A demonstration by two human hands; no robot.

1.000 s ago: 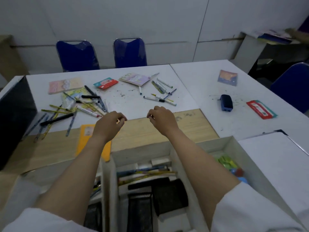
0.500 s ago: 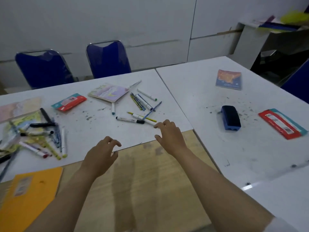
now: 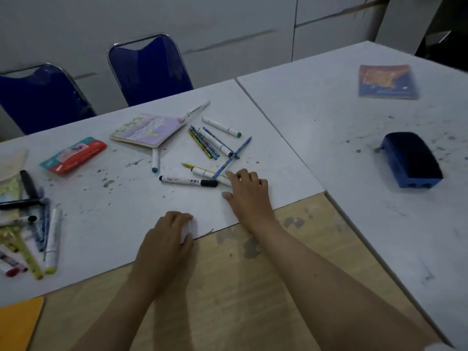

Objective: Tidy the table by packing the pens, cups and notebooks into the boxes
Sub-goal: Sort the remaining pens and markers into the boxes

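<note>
Several pens lie scattered mid-table: a white marker with a black cap (image 3: 188,181), a blue pen (image 3: 233,158), a bundle of pens (image 3: 210,143) and a green-tipped marker (image 3: 221,127). My right hand (image 3: 249,196) reaches over them, its fingertips touching the near ends of the white markers. My left hand (image 3: 169,231) rests at the white board's front edge with fingers loosely curled, holding nothing. A purple notebook (image 3: 149,130) lies behind the pens. Another heap of pens (image 3: 33,224) sits at the left. No box is in view.
A red packet (image 3: 73,155) lies left of the purple notebook. An orange notebook (image 3: 17,323) shows at the bottom left. On the right table are a blue notebook (image 3: 387,81) and a dark blue block (image 3: 411,160). Two blue chairs (image 3: 149,69) stand behind.
The view has tilted up and forward, so the boxes dropped out of sight. Both hands moved forward; the right one reached the pens and the left settled on the board's edge.
</note>
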